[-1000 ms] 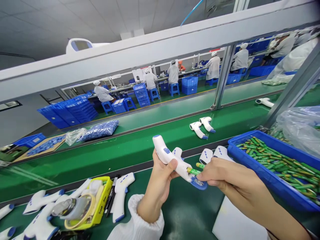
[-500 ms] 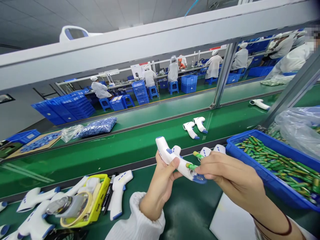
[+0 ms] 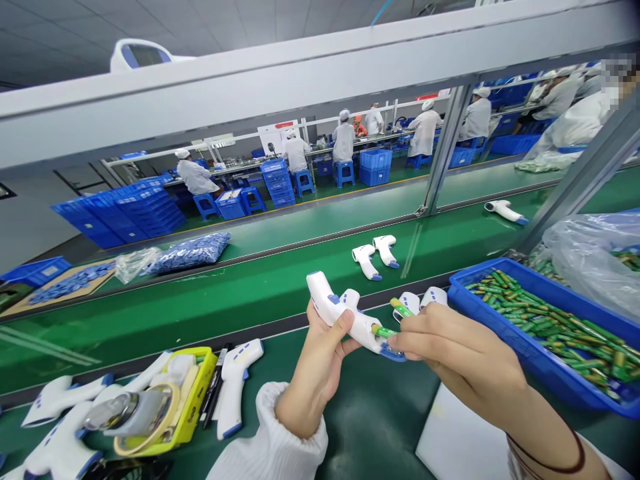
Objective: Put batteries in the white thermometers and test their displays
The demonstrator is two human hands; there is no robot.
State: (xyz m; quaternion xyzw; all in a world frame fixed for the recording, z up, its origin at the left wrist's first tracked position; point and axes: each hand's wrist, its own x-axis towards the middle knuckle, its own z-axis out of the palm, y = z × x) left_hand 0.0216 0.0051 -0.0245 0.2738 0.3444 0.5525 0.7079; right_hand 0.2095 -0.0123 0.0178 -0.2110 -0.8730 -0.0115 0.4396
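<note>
My left hand (image 3: 323, 363) grips a white handheld thermometer with blue trim (image 3: 333, 307) by its body, the muzzle pointing up and left. My right hand (image 3: 450, 347) is at the thermometer's lower end, pinching a green battery (image 3: 403, 307). A second green battery (image 3: 384, 331) sits at the open end of the handle, touching my right fingertips. My fingers partly hide the compartment. Just behind my right hand lie white thermometer parts (image 3: 434, 297) on the green belt.
A blue crate of loose green batteries (image 3: 505, 337) stands to my right, below a clear plastic bag (image 3: 595, 257). On the left are a yellow tray holding a tape roll (image 3: 193, 413) and several white thermometers. Co-workers sit at farther lines.
The view has swung, so the belt items shift left in the picture. Both hands and the thermometer have risen slightly, and less of the thermometer's blue end shows.
</note>
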